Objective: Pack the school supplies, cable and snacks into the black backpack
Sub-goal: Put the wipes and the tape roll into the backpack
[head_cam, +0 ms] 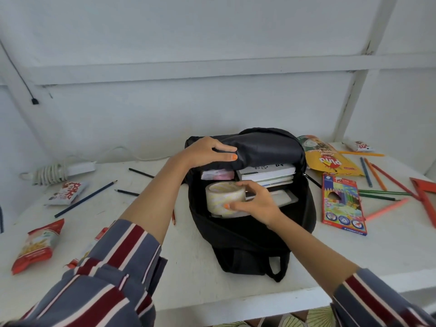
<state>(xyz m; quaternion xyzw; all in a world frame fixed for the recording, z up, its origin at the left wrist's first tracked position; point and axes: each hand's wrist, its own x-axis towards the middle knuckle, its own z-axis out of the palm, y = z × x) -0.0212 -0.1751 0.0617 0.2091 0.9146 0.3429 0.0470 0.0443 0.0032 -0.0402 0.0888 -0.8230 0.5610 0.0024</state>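
While the left hand (207, 153) grips the flap of the black fabric backpack (247, 232), right hand (257, 202) fingers (238, 206) curl round a clear round tape roll (223, 198), right over the open mouth.

We have one wide-angle view, worn on the head, looking forward and down across the table (188, 267) toward the wall (212, 102). It sits close: the sleeves (106, 279) fill the lower corners, the black backpack (236, 237) mid-frame. Straight lines bow near the edges, probably lens distortion.
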